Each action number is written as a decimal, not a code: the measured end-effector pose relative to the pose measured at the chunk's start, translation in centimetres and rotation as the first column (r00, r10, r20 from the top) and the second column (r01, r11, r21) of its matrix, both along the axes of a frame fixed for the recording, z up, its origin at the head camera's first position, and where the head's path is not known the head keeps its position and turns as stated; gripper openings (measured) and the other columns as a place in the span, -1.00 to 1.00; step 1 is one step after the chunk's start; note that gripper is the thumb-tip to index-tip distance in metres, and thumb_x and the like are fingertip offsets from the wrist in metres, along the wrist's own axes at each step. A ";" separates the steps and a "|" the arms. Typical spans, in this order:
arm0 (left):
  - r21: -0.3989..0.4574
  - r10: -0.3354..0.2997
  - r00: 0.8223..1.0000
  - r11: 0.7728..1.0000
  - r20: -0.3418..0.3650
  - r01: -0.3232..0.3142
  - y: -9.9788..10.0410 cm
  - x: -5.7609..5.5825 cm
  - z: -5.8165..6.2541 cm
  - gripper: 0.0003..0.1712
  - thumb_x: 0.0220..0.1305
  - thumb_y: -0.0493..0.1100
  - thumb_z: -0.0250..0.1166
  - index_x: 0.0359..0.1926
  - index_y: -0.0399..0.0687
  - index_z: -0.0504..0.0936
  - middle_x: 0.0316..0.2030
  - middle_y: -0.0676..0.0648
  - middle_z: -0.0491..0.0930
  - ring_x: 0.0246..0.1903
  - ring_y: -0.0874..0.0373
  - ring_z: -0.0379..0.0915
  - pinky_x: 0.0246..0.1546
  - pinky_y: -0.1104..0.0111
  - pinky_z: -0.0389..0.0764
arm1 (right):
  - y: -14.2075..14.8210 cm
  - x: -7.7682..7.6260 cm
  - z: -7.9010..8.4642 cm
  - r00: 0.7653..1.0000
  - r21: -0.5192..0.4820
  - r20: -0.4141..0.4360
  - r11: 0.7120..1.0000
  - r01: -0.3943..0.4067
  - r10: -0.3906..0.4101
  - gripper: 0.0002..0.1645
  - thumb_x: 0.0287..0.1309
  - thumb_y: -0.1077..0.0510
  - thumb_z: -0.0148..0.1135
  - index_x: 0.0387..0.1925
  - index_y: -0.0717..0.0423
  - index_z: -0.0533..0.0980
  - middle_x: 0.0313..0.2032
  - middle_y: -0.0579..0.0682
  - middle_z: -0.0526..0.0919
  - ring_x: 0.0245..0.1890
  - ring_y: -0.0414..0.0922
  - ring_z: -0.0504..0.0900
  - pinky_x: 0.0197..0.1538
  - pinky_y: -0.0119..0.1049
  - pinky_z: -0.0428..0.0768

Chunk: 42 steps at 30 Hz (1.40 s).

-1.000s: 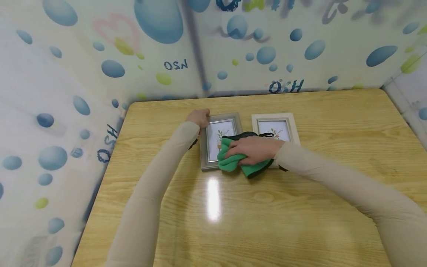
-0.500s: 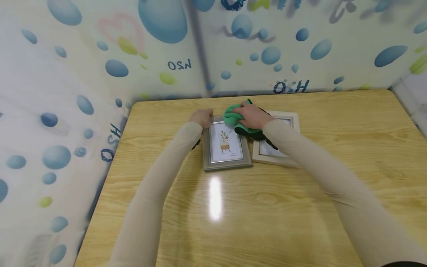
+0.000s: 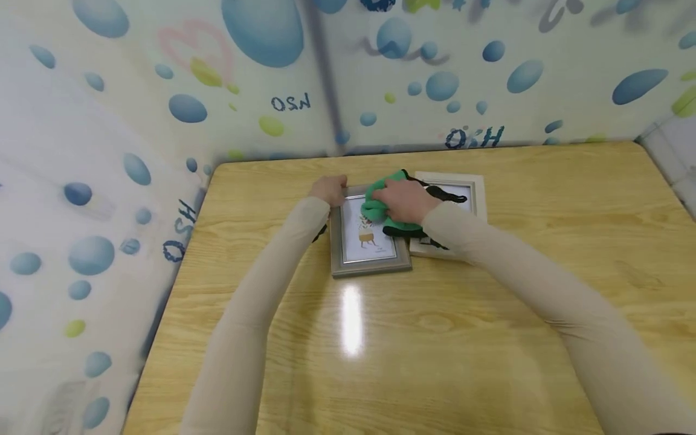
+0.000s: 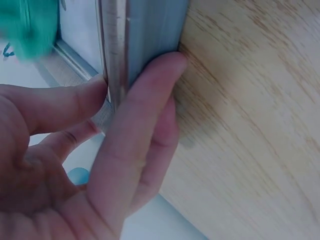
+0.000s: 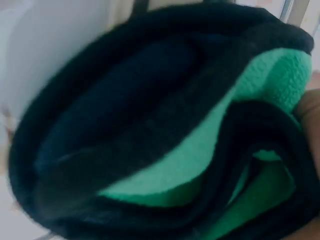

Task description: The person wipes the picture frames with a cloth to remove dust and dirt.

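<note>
A grey picture frame point(image 3: 375, 267) with a potted-plant print lies on the wooden table. My left hand point(image 3: 328, 191) holds its upper left corner; the left wrist view shows the thumb at the front edge and fingers along the frame's outer side point(image 4: 157, 30). Bunched in my right hand point(image 3: 406, 200) is a green cloth point(image 3: 374, 208) with black edging, resting over the upper right of the print. Folds of the cloth point(image 5: 185, 160) fill the right wrist view, with little of the hand showing. Cloth and right arm partly hide a cream picture frame point(image 3: 478, 199) to the right.
The wooden table point(image 3: 435, 350) reaches back to a wall point(image 3: 348, 72) printed with blue and green drops. Another wall point(image 3: 49, 199) runs along the left side. The two frames lie close together, near the table's far edge.
The cloth went from the grey frame's lower right up to its top edge, then slightly down onto the print. The cream frame has shifted a little toward the wall. The left hand keeps its hold.
</note>
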<state>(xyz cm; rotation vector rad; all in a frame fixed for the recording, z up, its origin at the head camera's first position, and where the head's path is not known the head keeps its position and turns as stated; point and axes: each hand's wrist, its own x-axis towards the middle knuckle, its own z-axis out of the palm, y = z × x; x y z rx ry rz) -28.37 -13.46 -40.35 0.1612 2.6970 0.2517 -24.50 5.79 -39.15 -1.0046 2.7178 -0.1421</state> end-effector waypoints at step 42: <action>0.026 -0.038 0.997 0.999 0.062 0.036 0.1 -0.2 0.6 -0.55 0.28 -0.35 0.01 0.19 -0.14 0.37 0.16 -0.27 0.42 -0.09 -0.12 0.40 -0.32 0.24 0.51 | -5.5 13.1 -1.8 0.849 0.046 -0.439 0.951 -0.304 0.293 -0.62 0.21 0.18 0.27 0.07 -0.11 0.53 -0.15 0.05 0.53 -0.38 -0.07 0.57 -0.42 -0.27 0.57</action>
